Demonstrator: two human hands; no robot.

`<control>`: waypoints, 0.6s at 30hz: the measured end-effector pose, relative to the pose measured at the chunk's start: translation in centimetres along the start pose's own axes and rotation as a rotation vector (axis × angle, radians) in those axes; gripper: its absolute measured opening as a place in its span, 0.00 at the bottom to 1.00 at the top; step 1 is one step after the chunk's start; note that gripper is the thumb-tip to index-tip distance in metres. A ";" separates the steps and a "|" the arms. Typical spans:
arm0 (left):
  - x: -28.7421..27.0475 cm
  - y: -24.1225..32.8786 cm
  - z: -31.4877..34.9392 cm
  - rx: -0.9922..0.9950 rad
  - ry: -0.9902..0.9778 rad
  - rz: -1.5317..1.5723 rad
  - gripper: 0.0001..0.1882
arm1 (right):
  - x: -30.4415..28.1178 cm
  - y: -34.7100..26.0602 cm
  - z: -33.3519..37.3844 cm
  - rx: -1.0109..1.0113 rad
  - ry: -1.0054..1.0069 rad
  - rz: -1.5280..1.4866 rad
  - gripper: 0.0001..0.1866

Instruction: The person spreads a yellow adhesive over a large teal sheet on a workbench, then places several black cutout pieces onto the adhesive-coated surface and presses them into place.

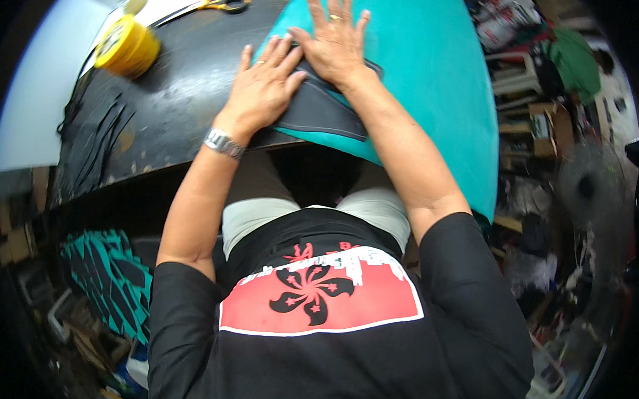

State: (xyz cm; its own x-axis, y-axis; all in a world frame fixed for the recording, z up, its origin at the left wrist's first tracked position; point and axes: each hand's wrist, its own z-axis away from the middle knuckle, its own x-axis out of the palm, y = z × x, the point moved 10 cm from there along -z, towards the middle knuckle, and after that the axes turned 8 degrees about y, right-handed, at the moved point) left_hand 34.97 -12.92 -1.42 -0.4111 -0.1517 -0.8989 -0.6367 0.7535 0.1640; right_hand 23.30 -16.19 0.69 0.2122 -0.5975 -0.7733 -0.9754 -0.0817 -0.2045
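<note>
A broad teal sheet (436,91) lies over the right part of the dark table and hangs past its front edge. On it rest dark grey, stitched-edge pieces (319,114), partly covered by my hands. My left hand (265,88) lies flat with fingers stretched, across the left side of these pieces. Just beyond it, my right hand (333,45) presses down with its fingers spread, its heel over the dark material and its fingertips on the teal sheet. Neither hand grips anything. What lies right under the palms is hidden.
A yellow tub (131,49) stands at the table's left, near yellow-and-black scissors (231,1). Dark strips (103,139) lie on the black tabletop (182,103). Teal-and-black cut pieces (109,280) are piled low on the left. A fan (586,184) and clutter fill the right side.
</note>
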 end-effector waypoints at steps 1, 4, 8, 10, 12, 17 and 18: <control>-0.4 -0.5 0.1 -0.022 0.023 -0.034 0.29 | 1.7 0.8 0.1 0.028 -0.096 0.040 0.39; -1.5 -0.3 0.1 -0.050 0.039 -0.003 0.32 | 0.7 1.6 -0.1 0.040 0.087 0.064 0.46; -4.9 -2.5 2.1 -0.137 0.011 0.203 0.30 | -2.3 2.6 -0.2 0.106 0.204 -0.187 0.45; -10.3 -6.8 4.8 -0.193 0.278 0.322 0.24 | -3.8 1.0 -0.4 0.066 0.261 -0.276 0.43; -16.5 -12.6 9.5 -0.274 0.574 0.191 0.14 | -5.3 -1.0 -0.6 0.068 0.296 -0.409 0.42; -21.0 -26.1 17.4 -0.615 0.466 -0.219 0.20 | -2.5 -15.3 -1.4 -0.140 0.115 -0.873 0.42; -20.4 -27.7 18.0 -0.674 0.381 -0.273 0.22 | -1.5 -18.7 -1.4 -0.187 0.016 -0.972 0.43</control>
State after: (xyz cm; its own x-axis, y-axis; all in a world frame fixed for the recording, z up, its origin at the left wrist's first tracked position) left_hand 72.76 -19.15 5.09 -0.3012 -0.5721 -0.7629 -0.9517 0.1307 0.2777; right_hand 41.12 -14.86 6.46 0.9261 -0.2139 -0.3109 -0.3710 -0.6664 -0.6468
